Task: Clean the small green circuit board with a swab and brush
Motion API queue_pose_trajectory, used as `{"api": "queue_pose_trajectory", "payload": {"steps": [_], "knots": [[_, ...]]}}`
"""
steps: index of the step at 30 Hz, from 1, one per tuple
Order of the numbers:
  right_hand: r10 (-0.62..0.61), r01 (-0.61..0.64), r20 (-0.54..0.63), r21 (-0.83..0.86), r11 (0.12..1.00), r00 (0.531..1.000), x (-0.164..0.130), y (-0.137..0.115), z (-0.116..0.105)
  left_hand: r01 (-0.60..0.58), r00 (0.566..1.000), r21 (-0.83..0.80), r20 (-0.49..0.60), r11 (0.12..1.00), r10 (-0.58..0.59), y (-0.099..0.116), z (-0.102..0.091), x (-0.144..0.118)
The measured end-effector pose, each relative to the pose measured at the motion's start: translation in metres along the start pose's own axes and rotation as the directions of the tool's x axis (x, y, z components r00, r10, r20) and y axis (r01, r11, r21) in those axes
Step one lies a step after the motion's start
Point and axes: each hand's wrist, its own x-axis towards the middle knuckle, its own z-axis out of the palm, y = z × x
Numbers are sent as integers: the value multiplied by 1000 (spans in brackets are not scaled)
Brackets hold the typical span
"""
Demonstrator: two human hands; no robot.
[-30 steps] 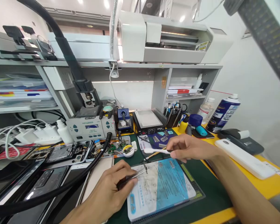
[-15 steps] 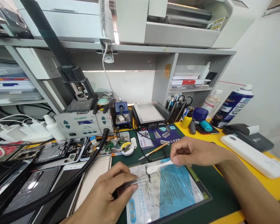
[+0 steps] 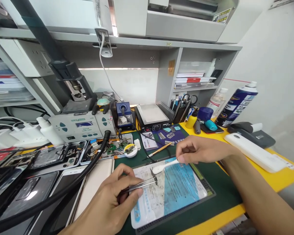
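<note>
My left hand [image 3: 115, 192] is closed around metal tweezers [image 3: 143, 184], which point right over a blue-and-white printed sheet [image 3: 178, 189]. At the tips of the tweezers is a small dark part [image 3: 155, 179], too small to make out. My right hand [image 3: 196, 150] pinches a white tool with a thin handle and a broad rounded head [image 3: 159, 168], perhaps a brush or spoon. Its head lies low over the sheet, just above the dark part; whether they touch I cannot tell. Dark smudges mark the sheet, which rests on a dark-edged pad [image 3: 210, 195].
Behind the sheet lie a yellow-handled knife [image 3: 161, 148] and a tray of circuit parts [image 3: 117, 147]. A thick black hose [image 3: 90, 173] crosses phones on the left. A grey rework station [image 3: 80, 127] and a hot plate [image 3: 153, 114] stand at the back; a spray can [image 3: 236, 104] stands right.
The whole view has shifted slightly, so things sit a little further left and higher. Both hands keep hold of their tools, with the white head still close to the tweezer tips.
</note>
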Motion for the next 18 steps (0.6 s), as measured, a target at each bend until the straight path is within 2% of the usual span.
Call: {"api": "queue_pose_trajectory", "payload": {"steps": [9,18], "knots": [[-6,6,39,18,1000,999,2,3,0,-15,1000,20,-18,1000,15,0,0,0],[-21,20,18,31,999,1000,2,5,-3,23,1000,19,-2,1000,-23,-1,0,0]]}}
